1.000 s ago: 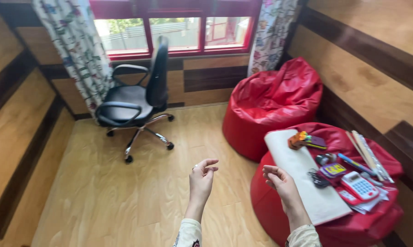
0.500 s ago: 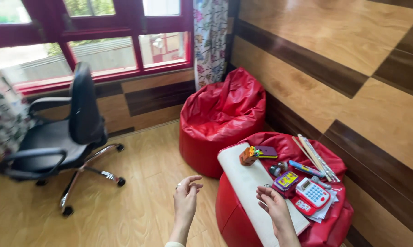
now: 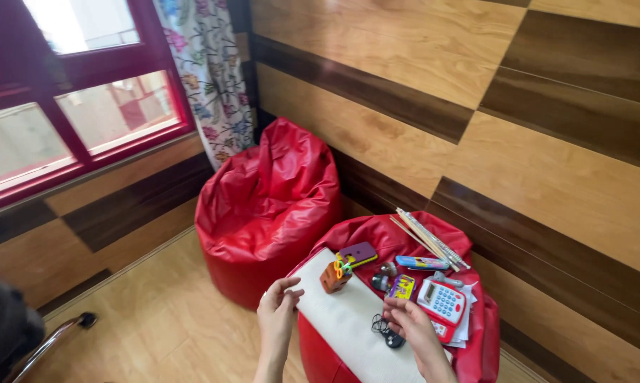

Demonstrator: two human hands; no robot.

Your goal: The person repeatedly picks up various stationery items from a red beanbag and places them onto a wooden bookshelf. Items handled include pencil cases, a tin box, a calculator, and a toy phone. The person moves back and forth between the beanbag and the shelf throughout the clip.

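right hand is seen at lower centre, fingers loosely curled over black cord bundle on white board; grasp cannot be confirmed. left hand is held relaxed, empty. cord is best pinched whole.

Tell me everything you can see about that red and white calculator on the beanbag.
The calculator looks like plastic: a red body with a white face, a small screen near its top and rows of pale blue keys. It lies flat, face up and slightly askew, on a few white papers on the near red beanbag. The right hand is close beside it, not touching it.
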